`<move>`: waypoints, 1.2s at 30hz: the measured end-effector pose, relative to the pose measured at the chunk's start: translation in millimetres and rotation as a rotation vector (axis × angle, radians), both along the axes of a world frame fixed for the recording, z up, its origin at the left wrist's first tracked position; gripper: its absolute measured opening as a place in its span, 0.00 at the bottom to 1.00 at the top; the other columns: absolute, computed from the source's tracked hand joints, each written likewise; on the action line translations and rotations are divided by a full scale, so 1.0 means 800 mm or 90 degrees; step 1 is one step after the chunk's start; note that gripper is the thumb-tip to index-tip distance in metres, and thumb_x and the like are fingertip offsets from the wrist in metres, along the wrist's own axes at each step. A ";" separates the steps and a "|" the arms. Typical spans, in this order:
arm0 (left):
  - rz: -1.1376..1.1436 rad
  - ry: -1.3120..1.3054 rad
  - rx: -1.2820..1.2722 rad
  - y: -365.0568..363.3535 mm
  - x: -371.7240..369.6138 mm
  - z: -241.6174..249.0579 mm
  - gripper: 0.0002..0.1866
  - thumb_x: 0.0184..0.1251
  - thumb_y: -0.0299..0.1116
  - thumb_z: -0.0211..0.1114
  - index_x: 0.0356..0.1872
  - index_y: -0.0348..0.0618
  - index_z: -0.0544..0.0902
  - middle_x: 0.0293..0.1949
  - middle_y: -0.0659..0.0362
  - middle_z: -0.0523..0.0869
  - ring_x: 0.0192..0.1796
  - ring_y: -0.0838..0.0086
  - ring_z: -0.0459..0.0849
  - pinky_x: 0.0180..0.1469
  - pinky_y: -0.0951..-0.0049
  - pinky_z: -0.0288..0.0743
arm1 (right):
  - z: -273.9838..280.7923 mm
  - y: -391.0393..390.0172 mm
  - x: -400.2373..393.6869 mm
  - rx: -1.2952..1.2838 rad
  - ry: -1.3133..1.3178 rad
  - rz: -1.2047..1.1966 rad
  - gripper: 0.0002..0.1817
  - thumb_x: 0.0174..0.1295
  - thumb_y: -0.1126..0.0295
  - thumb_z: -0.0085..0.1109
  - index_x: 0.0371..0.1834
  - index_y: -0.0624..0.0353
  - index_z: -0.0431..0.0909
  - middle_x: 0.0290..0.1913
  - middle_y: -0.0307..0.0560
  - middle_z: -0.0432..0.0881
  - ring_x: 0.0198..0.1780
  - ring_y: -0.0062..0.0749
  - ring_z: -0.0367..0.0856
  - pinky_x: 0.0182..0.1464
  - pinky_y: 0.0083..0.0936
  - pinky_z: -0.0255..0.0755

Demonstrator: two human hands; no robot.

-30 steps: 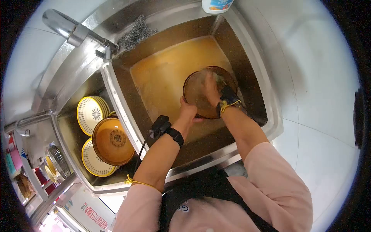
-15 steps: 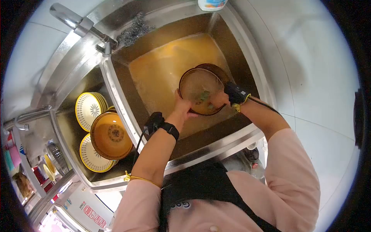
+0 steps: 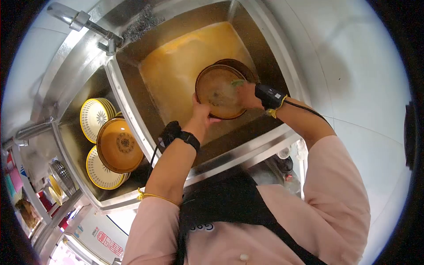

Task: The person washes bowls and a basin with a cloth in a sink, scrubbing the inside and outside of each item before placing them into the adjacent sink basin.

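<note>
A brown bowl [image 3: 218, 95] is tilted above the murky orange water in the right sink basin [image 3: 176, 62]. My left hand [image 3: 201, 115] grips its lower left rim. My right hand [image 3: 246, 93] is at the bowl's right rim, pressing a green scrubbing pad [image 3: 237, 83] against the inside. A second brown bowl [image 3: 240, 66] shows just behind the held one, partly hidden. Both wrists carry black bands.
The left basin [image 3: 81, 152] holds an orange bowl [image 3: 118, 145] on yellow patterned plates [image 3: 93, 118]. A faucet [image 3: 84, 22] and steel wool [image 3: 141, 23] sit at the back edge. White tiled floor lies to the right. Shelves with utensils stand at far left.
The scrubbing pad and my right hand moved from the bowl's lower inside to its upper right rim. The bowl stays held in my left hand; the view shifted slightly.
</note>
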State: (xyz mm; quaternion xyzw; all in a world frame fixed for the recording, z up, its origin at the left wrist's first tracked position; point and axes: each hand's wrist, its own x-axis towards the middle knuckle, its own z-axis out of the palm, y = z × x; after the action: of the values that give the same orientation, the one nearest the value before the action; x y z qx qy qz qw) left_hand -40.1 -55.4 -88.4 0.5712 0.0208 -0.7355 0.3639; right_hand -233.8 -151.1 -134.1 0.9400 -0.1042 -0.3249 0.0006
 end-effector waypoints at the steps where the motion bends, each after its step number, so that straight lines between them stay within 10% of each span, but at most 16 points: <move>1: 0.018 0.016 0.011 -0.001 -0.002 0.005 0.34 0.58 0.20 0.47 0.61 0.62 0.45 0.61 0.51 0.56 0.57 0.45 0.64 0.40 0.38 0.71 | -0.011 0.015 0.001 -0.015 0.031 0.096 0.12 0.48 0.72 0.52 0.37 0.57 0.77 0.44 0.51 0.74 0.46 0.43 0.72 0.41 0.33 0.67; 4: 0.006 -0.034 0.031 -0.003 -0.009 0.019 0.31 0.62 0.28 0.46 0.62 0.63 0.43 0.62 0.52 0.54 0.58 0.44 0.62 0.44 0.37 0.68 | -0.008 0.061 0.052 0.087 0.261 -0.817 0.14 0.46 0.76 0.51 0.39 0.61 0.76 0.37 0.58 0.77 0.38 0.47 0.76 0.39 0.36 0.69; 6: -0.005 -0.047 0.036 -0.010 -0.008 0.040 0.29 0.63 0.32 0.45 0.62 0.64 0.42 0.62 0.52 0.53 0.58 0.45 0.62 0.43 0.37 0.68 | 0.040 0.066 0.056 0.363 -0.062 -0.400 0.18 0.44 0.76 0.53 0.42 0.63 0.74 0.30 0.60 0.78 0.35 0.46 0.78 0.37 0.37 0.70; 10: -0.009 -0.051 0.017 -0.011 -0.005 0.032 0.25 0.66 0.42 0.40 0.61 0.63 0.44 0.62 0.52 0.54 0.58 0.45 0.62 0.42 0.37 0.69 | 0.066 0.058 0.049 0.365 -0.086 -0.375 0.20 0.41 0.75 0.56 0.43 0.62 0.74 0.36 0.59 0.78 0.41 0.47 0.77 0.40 0.39 0.69; 13: -0.039 -0.070 0.017 -0.012 -0.002 0.026 0.25 0.65 0.44 0.42 0.61 0.63 0.45 0.62 0.52 0.54 0.58 0.46 0.62 0.42 0.37 0.69 | 0.026 0.031 0.015 0.077 -0.046 -0.294 0.19 0.44 0.72 0.55 0.43 0.62 0.73 0.37 0.59 0.77 0.43 0.47 0.75 0.42 0.40 0.68; 25: 0.063 0.180 0.111 -0.012 0.014 0.016 0.39 0.58 0.62 0.40 0.65 0.49 0.46 0.65 0.52 0.49 0.62 0.49 0.57 0.57 0.40 0.53 | 0.078 0.052 0.124 0.546 -0.388 -0.831 0.19 0.52 0.64 0.50 0.44 0.66 0.71 0.42 0.62 0.75 0.48 0.50 0.71 0.50 0.42 0.63; 29: 0.101 0.407 -0.044 -0.016 0.017 -0.021 0.40 0.59 0.63 0.38 0.64 0.44 0.46 0.65 0.51 0.50 0.62 0.48 0.57 0.57 0.42 0.55 | 0.075 0.056 0.064 0.451 -0.324 -0.379 0.18 0.48 0.69 0.52 0.42 0.67 0.71 0.37 0.63 0.75 0.43 0.50 0.73 0.43 0.41 0.65; 33: 0.014 0.074 -0.022 -0.011 0.011 -0.040 0.35 0.59 0.56 0.46 0.62 0.44 0.55 0.62 0.51 0.55 0.60 0.52 0.61 0.54 0.44 0.59 | 0.049 0.032 -0.012 0.210 0.059 -0.091 0.17 0.43 0.71 0.56 0.38 0.69 0.72 0.36 0.62 0.75 0.39 0.49 0.75 0.38 0.40 0.68; 36: -0.530 -0.690 -0.350 0.001 0.021 -0.016 0.30 0.57 0.51 0.50 0.57 0.45 0.61 0.59 0.51 0.61 0.58 0.55 0.65 0.53 0.48 0.62 | 0.075 0.011 -0.035 0.159 0.142 -0.066 0.16 0.40 0.72 0.58 0.34 0.69 0.74 0.36 0.59 0.76 0.37 0.49 0.76 0.35 0.39 0.70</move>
State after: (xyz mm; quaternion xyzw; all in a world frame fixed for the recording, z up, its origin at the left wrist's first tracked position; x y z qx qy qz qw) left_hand -23.1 -54.6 -101.3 0.7034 -0.5655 -0.4060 0.1438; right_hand -262.2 -142.0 -73.8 0.8842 -0.1108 -0.4373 -0.1211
